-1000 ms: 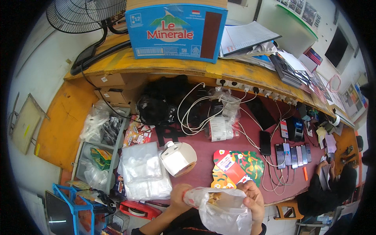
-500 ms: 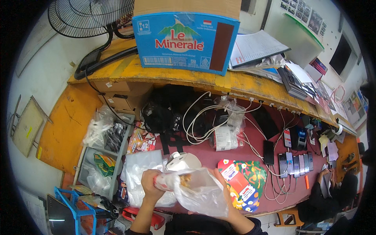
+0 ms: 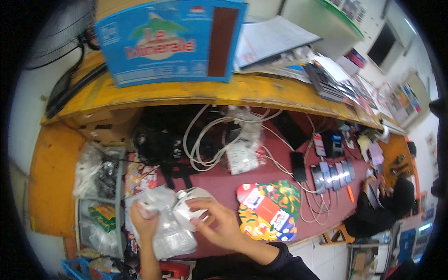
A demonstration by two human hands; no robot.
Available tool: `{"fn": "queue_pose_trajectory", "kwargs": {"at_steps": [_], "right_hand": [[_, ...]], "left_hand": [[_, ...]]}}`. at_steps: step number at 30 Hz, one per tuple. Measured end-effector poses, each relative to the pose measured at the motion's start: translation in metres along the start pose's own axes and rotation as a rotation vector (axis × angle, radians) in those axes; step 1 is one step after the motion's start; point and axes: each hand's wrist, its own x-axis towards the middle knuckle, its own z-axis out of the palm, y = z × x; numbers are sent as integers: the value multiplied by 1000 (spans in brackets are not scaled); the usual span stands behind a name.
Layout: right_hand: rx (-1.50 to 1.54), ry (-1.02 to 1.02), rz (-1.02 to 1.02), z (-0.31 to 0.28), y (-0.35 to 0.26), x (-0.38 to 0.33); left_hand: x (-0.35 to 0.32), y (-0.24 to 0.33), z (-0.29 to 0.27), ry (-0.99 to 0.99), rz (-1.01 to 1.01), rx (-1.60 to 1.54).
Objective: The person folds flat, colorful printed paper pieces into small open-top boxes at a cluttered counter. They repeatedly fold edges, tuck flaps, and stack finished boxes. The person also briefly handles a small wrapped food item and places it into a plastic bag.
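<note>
While both hands grip, plastic bag point(image 3: 161, 219) crumpled, axis unclear

Two bare hands in view, no gloves, no rings or watch to be seen. The right hand point(image 3: 219, 224) comes out of a dark, near-black long sleeve point(image 3: 261, 261) bunched at the wrist; the left hand point(image 3: 142, 221) shows a bare forearm, sleeve out of sight.
</note>
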Motion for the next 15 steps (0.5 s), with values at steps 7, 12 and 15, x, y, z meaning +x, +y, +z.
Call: {"fn": "queue_pose_trajectory", "kwargs": {"at_steps": [7,12,15], "right_hand": [[-827,490,543,-147,153,-92],[-1106,686,1041,-204,197,-207],[-1024,711,1006,-210,203,-226]], "left_hand": [[66,-100,98,-468,185,202],[61,-109,138,-698,-25,263],[83,-77,112,-577,-79,151]]}}
